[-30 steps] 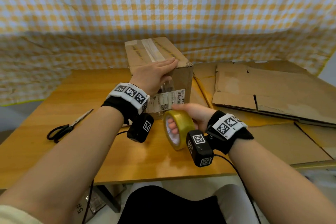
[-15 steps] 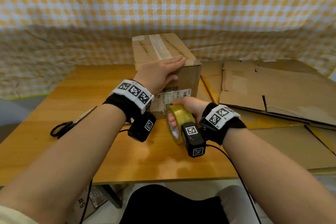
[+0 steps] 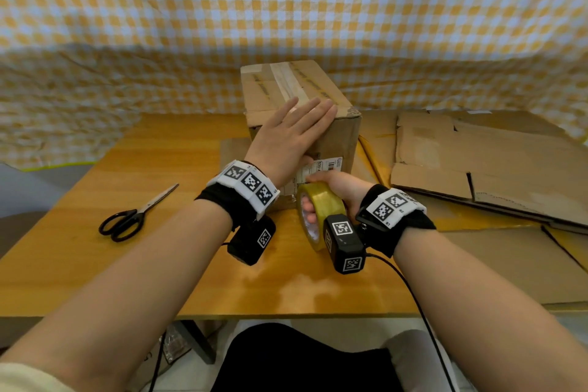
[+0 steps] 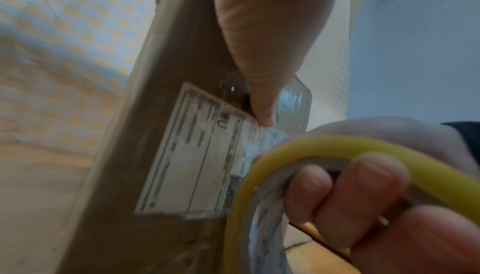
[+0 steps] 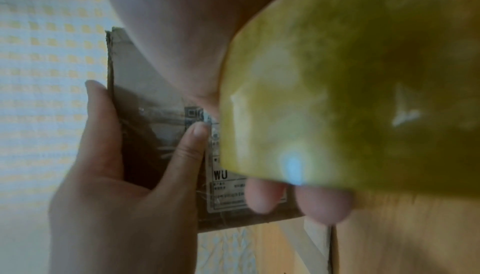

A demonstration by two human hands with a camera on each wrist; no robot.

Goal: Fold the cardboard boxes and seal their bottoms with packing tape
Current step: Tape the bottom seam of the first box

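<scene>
Taking the box point(image 3: 299, 124) as the landmark: it stands near the back middle of the table point(image 3: 95, 264), closed side up, an old strip of tape running along its top.

Well left of the box lies one pair of scissors point(image 3: 133, 216), untouched on the table.

On the box itself, the left hand point(image 3: 292, 134) lies spread, fingers straight across the near top edge, its thumb pressing the tape end onto the near face by the shipping label point(image 4: 192, 155). Half a second ago that hand sat slightly lower on the edge.

Just in front of the box, the right hand point(image 3: 337, 188) has moved up from the table's near side until the tape roll point(image 3: 318, 216) all but touches the near face. Its fingers curl through the roll's core, thumb on the outer rim. That suggests the strip is being anchored on the side wall, ready to be pulled over the seam.

Right of the box lies a pile of flattened boxes point(image 3: 477, 162); at least three sheets overlap, exact number unclear.

Count: one standing box, one tape roll, one pair of scissors.
</scene>
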